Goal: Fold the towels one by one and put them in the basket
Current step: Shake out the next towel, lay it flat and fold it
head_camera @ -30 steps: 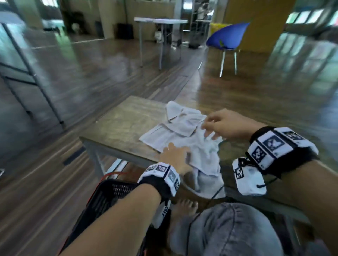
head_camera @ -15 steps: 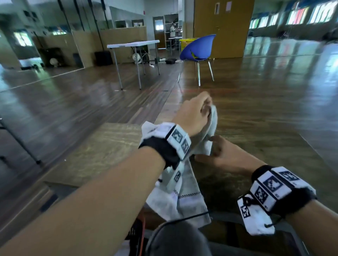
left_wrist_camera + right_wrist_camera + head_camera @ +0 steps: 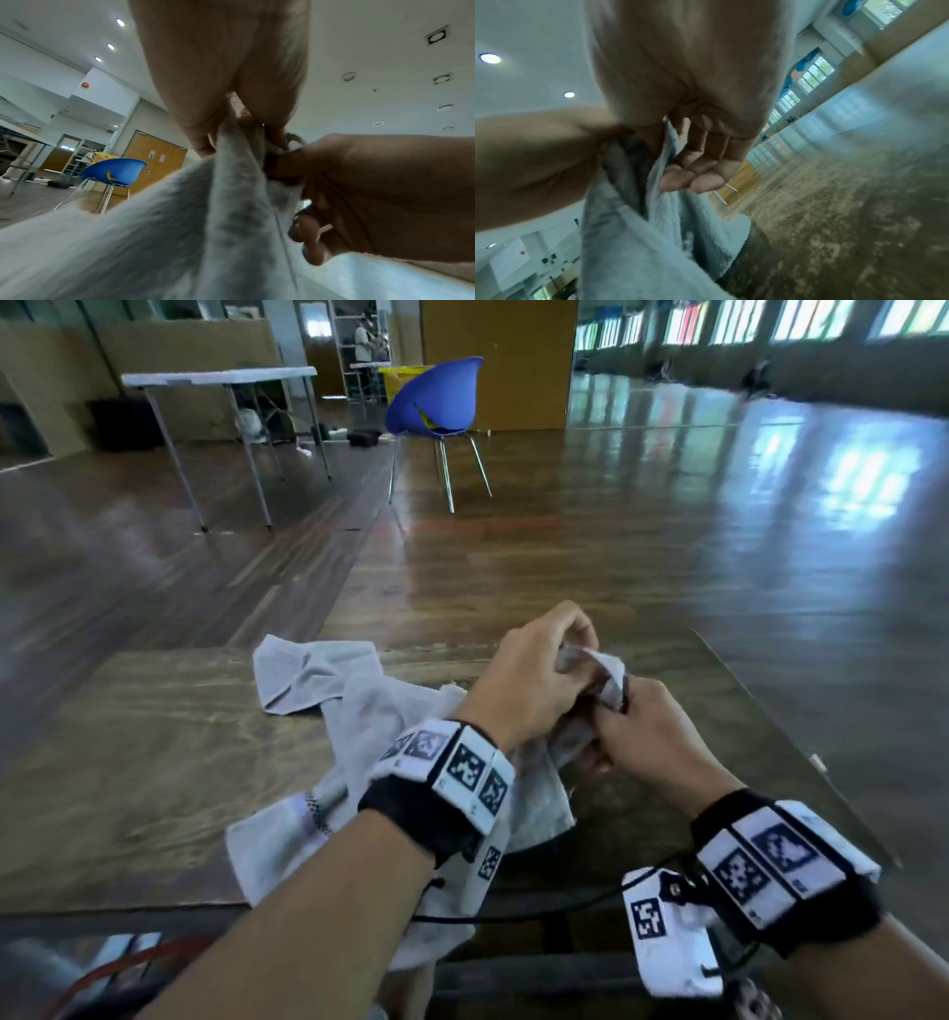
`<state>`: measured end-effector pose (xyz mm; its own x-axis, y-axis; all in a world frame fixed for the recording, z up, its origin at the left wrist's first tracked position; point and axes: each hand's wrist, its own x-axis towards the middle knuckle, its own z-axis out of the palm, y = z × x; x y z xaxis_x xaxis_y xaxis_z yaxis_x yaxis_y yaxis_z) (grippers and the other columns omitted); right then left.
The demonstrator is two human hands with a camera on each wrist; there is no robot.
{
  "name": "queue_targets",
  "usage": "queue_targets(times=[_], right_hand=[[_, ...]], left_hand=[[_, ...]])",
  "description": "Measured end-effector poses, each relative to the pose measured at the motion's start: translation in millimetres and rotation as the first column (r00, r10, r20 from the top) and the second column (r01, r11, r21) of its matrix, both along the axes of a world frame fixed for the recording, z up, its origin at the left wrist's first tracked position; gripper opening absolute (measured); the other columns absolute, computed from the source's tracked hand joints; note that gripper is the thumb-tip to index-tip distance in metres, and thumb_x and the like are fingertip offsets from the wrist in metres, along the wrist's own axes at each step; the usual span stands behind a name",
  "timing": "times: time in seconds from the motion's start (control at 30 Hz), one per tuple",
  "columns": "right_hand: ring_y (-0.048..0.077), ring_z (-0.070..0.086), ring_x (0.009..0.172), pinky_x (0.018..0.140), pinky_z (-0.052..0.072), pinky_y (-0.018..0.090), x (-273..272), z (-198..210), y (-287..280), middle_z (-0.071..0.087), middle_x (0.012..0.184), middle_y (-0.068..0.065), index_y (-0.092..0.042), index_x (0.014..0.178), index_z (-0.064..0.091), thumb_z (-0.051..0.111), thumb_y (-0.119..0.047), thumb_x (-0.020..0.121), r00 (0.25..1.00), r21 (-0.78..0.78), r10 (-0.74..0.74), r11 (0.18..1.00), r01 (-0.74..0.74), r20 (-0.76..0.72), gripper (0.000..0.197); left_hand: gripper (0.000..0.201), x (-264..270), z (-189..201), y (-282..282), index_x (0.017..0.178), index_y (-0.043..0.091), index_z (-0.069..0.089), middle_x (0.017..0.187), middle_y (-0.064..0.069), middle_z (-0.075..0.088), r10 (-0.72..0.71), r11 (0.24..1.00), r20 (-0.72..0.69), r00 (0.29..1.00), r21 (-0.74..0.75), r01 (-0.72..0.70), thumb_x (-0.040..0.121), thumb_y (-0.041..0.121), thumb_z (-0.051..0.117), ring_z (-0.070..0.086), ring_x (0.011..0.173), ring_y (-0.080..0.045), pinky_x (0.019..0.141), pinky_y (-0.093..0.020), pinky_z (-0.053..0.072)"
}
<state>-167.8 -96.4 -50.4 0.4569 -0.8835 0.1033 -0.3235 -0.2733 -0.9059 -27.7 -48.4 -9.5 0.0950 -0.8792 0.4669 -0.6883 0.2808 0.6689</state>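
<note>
Head view: a pale grey terry-cloth towel (image 3: 359, 711) lies crumpled on a worn brown wooden counter (image 3: 154, 762), with one end lifted between two hands held close together. Left hand (image 3: 529, 680) is curled over the raised end of the towel, fingers clamped on the cloth. Right hand (image 3: 647, 737) sits just beside and below the left one, touching it, and pinches the same bunch of cloth. Below and to the left of the left hand, the towel trails across the counter and hangs over the near edge. Left wrist view shows the thumb and fingers (image 3: 200, 130) squeezing a fold of cloth. Right wrist view shows the right hand's fingers (image 3: 706, 160) bent against the towel's edge. Far beyond both hands stands a blue plastic shell chair (image 3: 436, 397) on a glossy wood floor.
</note>
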Motion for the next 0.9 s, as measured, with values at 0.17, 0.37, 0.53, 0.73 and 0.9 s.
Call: queue_targets(times=[0.17,0.37,0.53,0.73,0.9], right_hand=[[0.025,0.076,0.074,0.062,0.064,0.043,-7,9,-14,0.077,0.083,0.006,-0.021,0.086,0.071,0.047,-0.005,0.083,0.944,0.072,-0.196,0.980,0.184,0.263,0.029],[0.011,0.066,0.108,0.094,0.058,0.044,1,17,-13,0.068,0.114,-0.009,-0.039,0.118,0.058,0.045,-0.002,0.086,0.893,-0.105,-0.171,0.966,0.234,0.417,0.050],[0.001,0.059,0.121,0.106,0.050,0.034,-7,5,-21,0.058,0.137,-0.016,-0.030,0.153,0.024,0.061,-0.006,0.095,0.966,-0.132,-0.058,0.987,0.094,0.253,0.073],[0.019,0.056,0.115,0.100,0.049,0.051,-21,-10,-6,0.048,0.125,-0.007,-0.039,0.150,0.019,0.075,-0.037,0.082,0.990,-0.228,-0.091,0.972,0.064,-0.111,0.087],[0.014,0.064,0.092,0.070,0.055,0.025,-24,-10,3,0.058,0.112,-0.001,-0.034,0.125,0.052,0.080,-0.035,0.079,0.995,-0.217,0.029,0.975,-0.048,-0.091,0.054]], left_hand=[[0.014,19,-19,2,0.091,0.022,0.063,0.072,0.011,0.057,0.104,0.971,0.134,0.985,0.202,-0.130,0.081,0.024,0.073,0.055,0.068,-0.005,0.063,-0.025,0.043],[0.024,24,-15,9,0.065,0.023,0.058,0.057,0.009,0.059,0.234,0.958,0.028,0.972,0.161,-0.236,0.089,0.028,0.058,0.054,0.052,-0.003,0.050,-0.022,0.038],[0.033,33,0,5,0.093,-0.002,0.065,0.085,-0.018,0.071,0.311,0.948,-0.411,0.857,0.202,-0.247,0.092,0.028,0.050,0.070,0.079,-0.033,0.072,-0.045,0.058],[0.040,14,-6,0,0.066,0.015,0.053,0.062,0.010,0.054,0.277,0.951,-0.319,0.906,0.223,-0.212,0.099,0.035,0.047,0.051,0.063,-0.012,0.065,-0.031,0.039],[0.021,-16,-13,-2,0.092,0.017,0.063,0.078,0.005,0.071,-0.043,0.961,-0.280,0.959,0.251,0.117,0.101,0.031,0.051,0.063,0.067,0.000,0.064,-0.017,0.049]])
